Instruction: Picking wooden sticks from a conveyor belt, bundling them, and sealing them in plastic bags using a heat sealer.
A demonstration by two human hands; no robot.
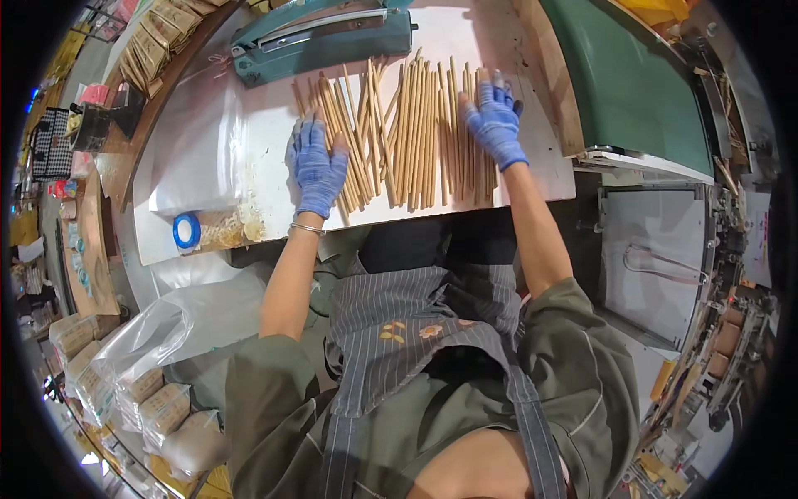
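Note:
Many thin tan sticks lie side by side on a white tabletop, mostly pointing away from me, a few crossing at a slant. At the left end of the spread, my left hand lies flat in a blue knit glove, its bare fingertips apart and its thumb against the outer sticks. My right hand, gloved alike, rests with stretched fingers on the right end of the sticks. Neither hand has closed round any stick. Parts of the outermost sticks are hidden under the hands.
Behind the sticks stands a teal bag sealer. Clear plastic bags lie at the left, with a blue tape roll by the front edge. A green panel with a wooden side borders the right. Packed bags sit lower left.

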